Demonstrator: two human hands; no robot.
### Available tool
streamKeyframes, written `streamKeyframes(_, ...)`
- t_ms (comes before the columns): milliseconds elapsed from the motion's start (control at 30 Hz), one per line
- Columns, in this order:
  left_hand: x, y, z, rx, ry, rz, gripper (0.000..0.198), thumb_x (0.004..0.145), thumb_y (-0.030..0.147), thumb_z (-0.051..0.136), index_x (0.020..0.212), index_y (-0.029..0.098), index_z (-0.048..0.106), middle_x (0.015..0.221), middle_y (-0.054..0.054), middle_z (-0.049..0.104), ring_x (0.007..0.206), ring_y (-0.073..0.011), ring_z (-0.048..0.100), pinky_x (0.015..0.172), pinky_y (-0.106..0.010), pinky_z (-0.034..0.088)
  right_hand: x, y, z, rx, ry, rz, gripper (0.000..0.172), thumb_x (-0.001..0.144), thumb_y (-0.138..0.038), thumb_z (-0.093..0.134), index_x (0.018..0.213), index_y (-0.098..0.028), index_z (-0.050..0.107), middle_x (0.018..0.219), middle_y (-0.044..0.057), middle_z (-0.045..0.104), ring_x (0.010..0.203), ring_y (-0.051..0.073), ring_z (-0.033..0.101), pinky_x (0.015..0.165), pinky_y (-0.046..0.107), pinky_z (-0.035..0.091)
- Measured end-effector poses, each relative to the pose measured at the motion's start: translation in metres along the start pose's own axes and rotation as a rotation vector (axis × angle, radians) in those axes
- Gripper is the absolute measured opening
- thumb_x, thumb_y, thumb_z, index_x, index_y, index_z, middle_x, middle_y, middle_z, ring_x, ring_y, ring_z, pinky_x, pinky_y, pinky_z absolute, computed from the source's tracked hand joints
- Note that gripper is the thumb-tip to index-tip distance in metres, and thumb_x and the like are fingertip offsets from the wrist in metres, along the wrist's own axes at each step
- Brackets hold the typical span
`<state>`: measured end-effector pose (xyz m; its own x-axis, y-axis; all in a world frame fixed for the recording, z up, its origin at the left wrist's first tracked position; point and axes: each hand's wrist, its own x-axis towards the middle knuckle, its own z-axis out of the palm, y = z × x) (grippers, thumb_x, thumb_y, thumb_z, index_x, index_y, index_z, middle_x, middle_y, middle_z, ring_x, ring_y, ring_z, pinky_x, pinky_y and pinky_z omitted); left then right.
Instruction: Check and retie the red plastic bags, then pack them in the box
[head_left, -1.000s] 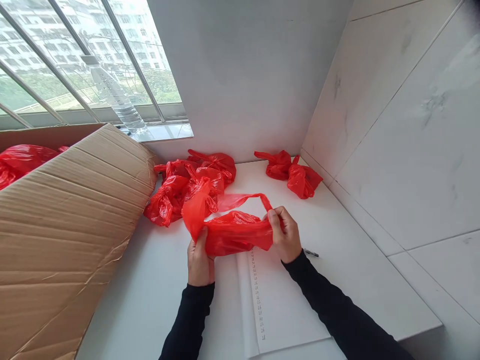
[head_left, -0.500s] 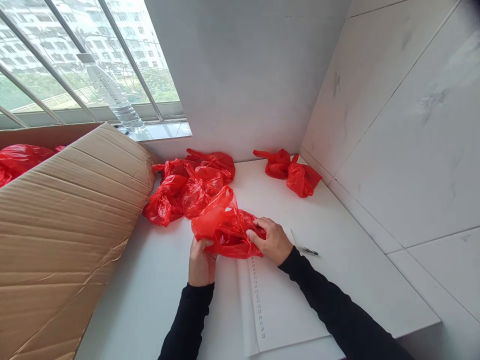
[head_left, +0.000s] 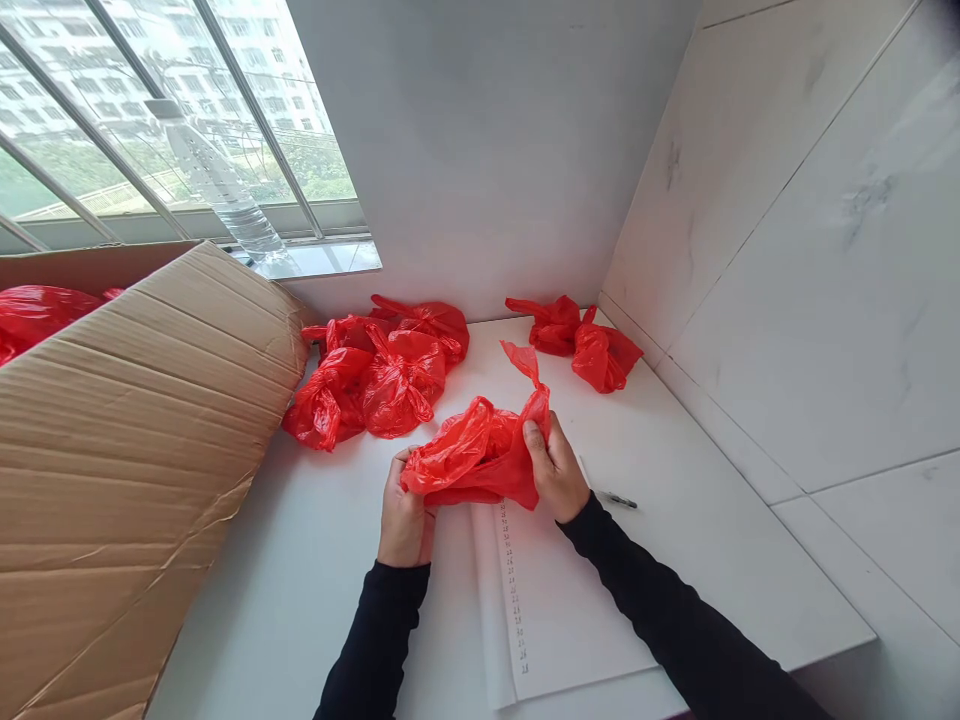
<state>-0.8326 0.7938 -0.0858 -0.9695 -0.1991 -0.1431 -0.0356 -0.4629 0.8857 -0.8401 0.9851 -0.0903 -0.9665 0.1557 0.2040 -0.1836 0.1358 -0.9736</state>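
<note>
Seen from the head, a thin red plastic bag (head_left: pixel 472 470) was up in front of the person, over the far end of the open notebook (head_left: pixel 577 610) on the white worktop (head_left: pixel 300 580). The left hand (head_left: pixel 405 512) had its grip closed on the bag's left end, and the right hand (head_left: pixel 556 470) had its grip closed on the right end, with the thumb pressed on the plastic. The thin plastic could tear if the two hands pulled too hard. It was soft and crumpled, so one side could slip out if a grip got loose, and then anything inside could drop on the notebook; I could not tell if the bag held anything. The right sleeve was near the pen (head_left: pixel 619 500), so a wide swing of that arm might knock it away. The bag's long way ran from side to side, from one hand to the other, with the right end a bit higher. A loose strip at that end stuck up and leaned back toward the wall. Past the bag, a bunch of tied red bags (head_left: pixel 405 385) sat to the left, near the cardboard box (head_left: pixel 135 450), and two more red bags (head_left: pixel 604 358) sat to the right.
</note>
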Motion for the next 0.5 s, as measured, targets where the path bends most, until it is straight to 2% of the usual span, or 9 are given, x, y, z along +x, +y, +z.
streamKeyframes(100, -0.0008, 0.0014, 0.0029, -0.020, -0.005, -0.023, 0.051, 0.060, 0.030, 0.093, 0.102, 0.019, 0.067, 0.098, -0.007, 0.076, 0.094, -0.0265, 0.073, 0.077, -0.033, 0.061, -0.0007, -0.0021, -0.0010, -0.026, -0.013, 0.035, 0.031, 0.104, -0.054, 0.039, 0.097, -0.024, 0.047, 0.083, 0.001, 0.059, 0.081, 0.022, 0.060, 0.080, 0.037, 0.049)
streamKeyframes(167, -0.0018, 0.0033, 0.0063, -0.035, -0.002, -0.042, 0.045, 0.060, 0.030, 0.091, 0.097, 0.017, 0.069, 0.094, -0.007, 0.076, 0.091, -0.0269, 0.073, 0.075, -0.033, 0.061, -0.0021, -0.0041, -0.0011, -0.048, -0.073, 0.058, 0.033, 0.100, -0.057, 0.048, 0.101, -0.024, 0.049, 0.089, 0.003, 0.063, 0.083, 0.023, 0.062, 0.082, 0.039, 0.051)
streamKeyframes(233, -0.0027, 0.0053, 0.0088, -0.053, 0.016, -0.066, 0.039, 0.058, 0.024, 0.087, 0.093, 0.016, 0.071, 0.090, -0.007, 0.076, 0.088, -0.0268, 0.072, 0.073, -0.033, 0.061, -0.0036, -0.0048, 0.0001, -0.081, -0.143, 0.034, 0.044, 0.091, -0.057, 0.064, 0.116, -0.022, 0.052, 0.106, 0.007, 0.067, 0.097, 0.026, 0.064, 0.088, 0.042, 0.052)
streamKeyframes(300, -0.0031, 0.0066, 0.0097, -0.076, 0.044, -0.088, 0.038, 0.055, 0.018, 0.081, 0.092, 0.016, 0.072, 0.087, -0.005, 0.076, 0.083, -0.0254, 0.072, 0.072, -0.033, 0.061, -0.0043, -0.0032, 0.0021, -0.137, -0.185, -0.049, 0.064, 0.082, -0.050, 0.075, 0.134, -0.022, 0.050, 0.128, 0.011, 0.064, 0.114, 0.030, 0.061, 0.099, 0.046, 0.050)
streamKeyframes(333, -0.0030, 0.0069, 0.0097, -0.087, 0.060, -0.096, 0.039, 0.053, 0.016, 0.078, 0.092, 0.017, 0.072, 0.086, -0.004, 0.077, 0.080, -0.0242, 0.072, 0.072, -0.033, 0.061, -0.0042, -0.0018, 0.0031, -0.168, -0.188, -0.088, 0.068, 0.081, -0.044, 0.076, 0.140, -0.022, 0.049, 0.135, 0.011, 0.062, 0.120, 0.031, 0.058, 0.103, 0.047, 0.047)
streamKeyframes(400, -0.0024, 0.0065, 0.0091, -0.104, 0.089, -0.099, 0.041, 0.052, 0.015, 0.074, 0.092, 0.018, 0.073, 0.084, -0.002, 0.077, 0.075, -0.0211, 0.070, 0.073, -0.032, 0.062, -0.0028, 0.0015, 0.0043, -0.218, -0.180, -0.105, 0.061, 0.084, -0.035, 0.070, 0.140, -0.021, 0.051, 0.133, 0.011, 0.064, 0.120, 0.031, 0.059, 0.105, 0.047, 0.046)
streamKeyframes(500, -0.0014, 0.0051, 0.0084, -0.110, 0.102, -0.092, 0.042, 0.051, 0.014, 0.076, 0.093, 0.019, 0.073, 0.081, -0.001, 0.077, 0.074, -0.0204, 0.070, 0.076, -0.032, 0.062, 0.0009, 0.0043, 0.0028, -0.211, -0.186, -0.022, 0.035, 0.089, -0.032, 0.060, 0.121, -0.019, 0.062, 0.110, 0.008, 0.072, 0.100, 0.028, 0.066, 0.092, 0.043, 0.051)
